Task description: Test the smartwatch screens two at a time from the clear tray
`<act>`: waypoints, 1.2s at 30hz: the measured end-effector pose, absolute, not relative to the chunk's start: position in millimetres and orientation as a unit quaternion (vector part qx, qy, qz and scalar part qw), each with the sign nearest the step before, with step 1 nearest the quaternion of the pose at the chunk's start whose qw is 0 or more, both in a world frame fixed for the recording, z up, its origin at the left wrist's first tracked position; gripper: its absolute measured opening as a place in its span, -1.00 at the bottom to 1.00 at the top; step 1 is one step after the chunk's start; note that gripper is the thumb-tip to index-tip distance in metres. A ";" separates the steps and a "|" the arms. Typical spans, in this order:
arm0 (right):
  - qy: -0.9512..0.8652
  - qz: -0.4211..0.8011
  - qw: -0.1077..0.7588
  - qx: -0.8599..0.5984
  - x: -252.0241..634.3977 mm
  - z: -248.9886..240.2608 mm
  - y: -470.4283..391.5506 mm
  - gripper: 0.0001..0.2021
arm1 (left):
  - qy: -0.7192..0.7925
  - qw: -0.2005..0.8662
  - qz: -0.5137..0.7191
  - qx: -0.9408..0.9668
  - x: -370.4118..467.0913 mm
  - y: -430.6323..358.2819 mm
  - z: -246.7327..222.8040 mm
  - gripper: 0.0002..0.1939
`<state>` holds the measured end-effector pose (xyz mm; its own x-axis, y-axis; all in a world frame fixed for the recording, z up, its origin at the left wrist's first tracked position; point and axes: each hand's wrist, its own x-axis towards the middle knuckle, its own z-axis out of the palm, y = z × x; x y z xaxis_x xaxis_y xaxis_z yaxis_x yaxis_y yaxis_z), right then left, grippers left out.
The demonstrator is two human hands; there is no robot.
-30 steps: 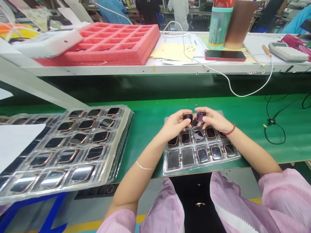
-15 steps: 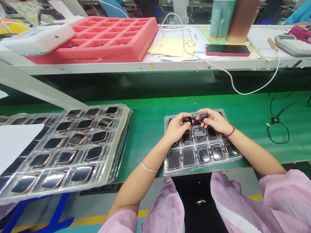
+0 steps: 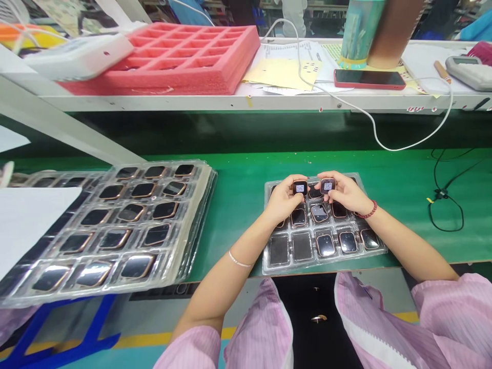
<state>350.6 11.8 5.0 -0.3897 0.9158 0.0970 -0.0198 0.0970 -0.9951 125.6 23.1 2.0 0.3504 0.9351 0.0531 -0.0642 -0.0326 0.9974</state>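
Note:
My left hand (image 3: 283,201) is closed on a smartwatch body (image 3: 300,188), a dark square screen in a rose-gold frame lit with a QR code. Close beside it, my right hand (image 3: 343,190) grips a second smartwatch body (image 3: 327,186), also showing a QR code. Both are held above a clear plastic tray (image 3: 325,262) lying on the green bench. Several more watch bodies sit in its pockets, such as the watch body (image 3: 325,245) in the near row. Two pockets at the near left hold no watch. The fingers hide part of the far row.
Stacked trays of watches (image 3: 111,238) stand on the left, with white paper (image 3: 34,225) over them. A shelf (image 3: 284,103) crosses behind, bearing a pink foam tray (image 3: 161,86), a phone (image 3: 369,79) and a calculator (image 3: 467,72). A white cable (image 3: 369,117) hangs off it; a black cable (image 3: 442,193) lies right.
The screens of both held watches have changed from mostly dark with faint marks to white QR codes. The hands stay over the tray; the whole view has shifted slightly.

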 end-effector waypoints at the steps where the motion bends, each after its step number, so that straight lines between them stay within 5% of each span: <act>1: -0.607 0.572 0.419 -0.360 351.0 4.8 12.1 -0.48 | 0.375 0.590 0.427 0.574 124.9 23.4 2.7 -0.48; 11: -0.558 0.633 0.414 -0.342 359.8 4.9 18.1 -0.41 | 0.323 0.654 0.417 0.542 120.5 28.0 0.6 -0.26; 36: -0.613 0.613 0.369 -0.336 357.4 10.1 13.8 -0.50 | 0.306 0.641 0.373 0.596 121.2 22.3 1.4 -0.35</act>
